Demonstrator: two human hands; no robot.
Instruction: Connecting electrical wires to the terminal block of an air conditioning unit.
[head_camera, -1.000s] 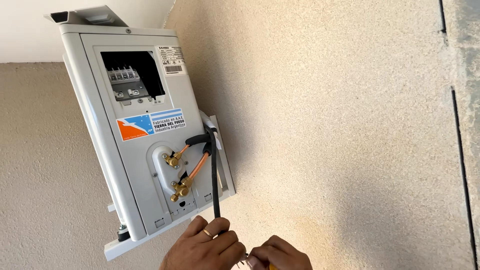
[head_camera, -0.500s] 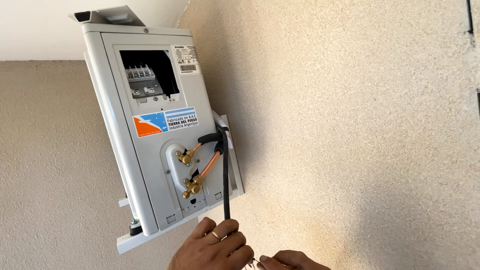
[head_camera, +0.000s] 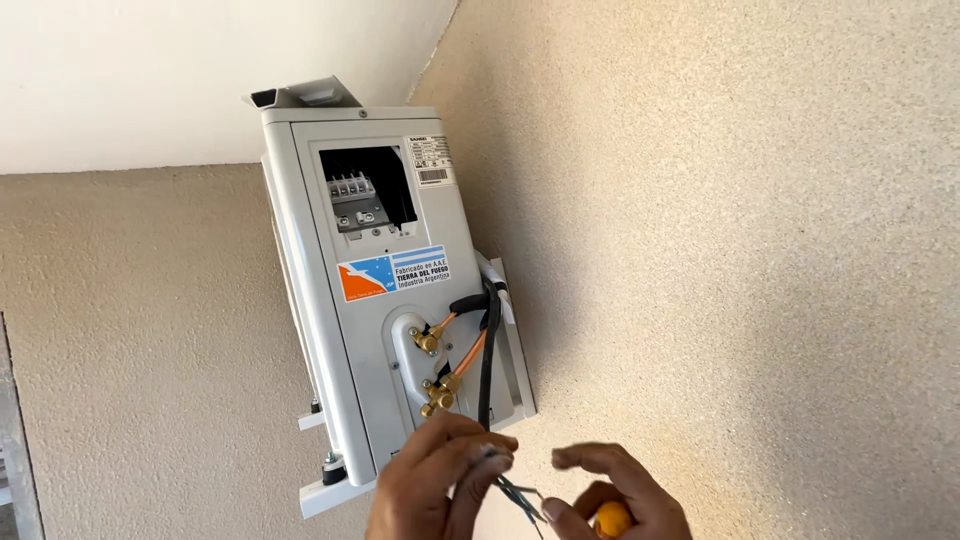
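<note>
Since half a second ago: your hands risen higher into view, right hand now showing orange-handled tool (head_camera: 612, 519). Suggests wire ends being prepared.

Your left hand (head_camera: 440, 478): fingertips pinched on black cable (head_camera: 489, 350) where thin wires (head_camera: 517, 494) fan out, just below outdoor air-conditioner unit (head_camera: 385, 290).

Your right hand (head_camera: 610, 490): loosely curled round tool, forefinger extended, thumb touching wire tips.

Count: one unit, one open terminal block (head_camera: 356, 200), two brass valves (head_camera: 432, 370), two copper pipes (head_camera: 468, 355), one cable.
</note>
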